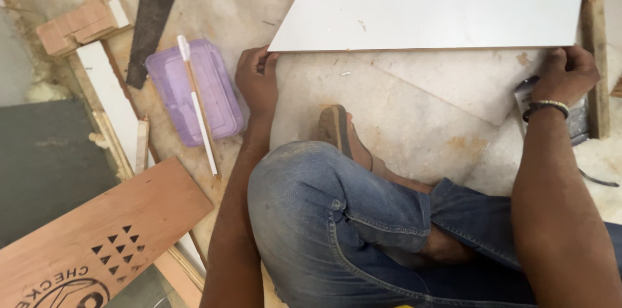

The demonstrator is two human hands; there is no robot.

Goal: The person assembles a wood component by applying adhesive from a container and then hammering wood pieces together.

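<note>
A stained, pale marble floor (pixel 414 114) fills the view, littered with offcuts, and the person sits on it cross-legged in blue jeans. The largest thing is a white rectangular laminate-faced board (pixel 434 3) lying flat ahead of the knees, its near edge running left to right. The left hand (pixel 256 78) is curled over the board's near left corner, fingers pinching the edge; the right hand (pixel 567 71), with a beaded band at the wrist, is closed on the near right corner. Judging by this two-handed grip, the board is being shifted or squared up on the floor, and the next move would call for both ends to travel evenly so that it does not skew. To the left lie a reddish plywood offcut with black printed triangles (pixel 110 243), a dark saw blade (pixel 155 16), a translucent purple plastic lid (pixel 194 91) with a thin wooden strip (pixel 201 110) across it, and a small wooden block (pixel 81 26).
</note>
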